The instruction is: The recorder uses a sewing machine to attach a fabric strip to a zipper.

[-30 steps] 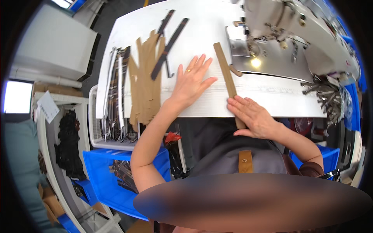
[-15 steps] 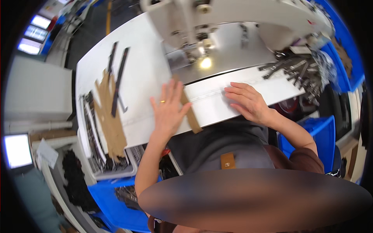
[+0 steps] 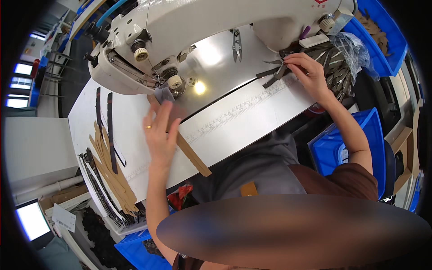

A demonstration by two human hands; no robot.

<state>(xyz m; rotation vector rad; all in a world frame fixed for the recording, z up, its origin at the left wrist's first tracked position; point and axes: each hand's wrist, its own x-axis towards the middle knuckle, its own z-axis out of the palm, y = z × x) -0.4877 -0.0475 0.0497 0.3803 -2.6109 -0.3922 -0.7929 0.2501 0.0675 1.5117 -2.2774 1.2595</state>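
Observation:
My left hand (image 3: 159, 126), partly blurred, lies with stretched fingers over the upper end of a long brown strip (image 3: 193, 157), beside the sewing machine's needle area (image 3: 173, 83). My right hand (image 3: 306, 76) pinches a short dark strip (image 3: 279, 72) at the edge of a pile of similar pieces (image 3: 337, 69) beside the machine's pillar. On the steel plate (image 3: 216, 67) lie thread snips (image 3: 236, 47). Brown strips (image 3: 110, 166) and long black strips (image 3: 110, 130) rest on the white tabletop (image 3: 243, 121) at left.
A blue bin (image 3: 393, 67) with brown pieces is at upper right, beside a crumpled plastic bag (image 3: 360, 51). Another blue bin (image 3: 378, 157) stands below the table at right. A lit screen (image 3: 31, 218) and a white cabinet (image 3: 40, 148) are at left.
The view has turned toward the machine. My right hand has left the brown strip and gone right to the dark pile. My left hand has moved onto that brown strip.

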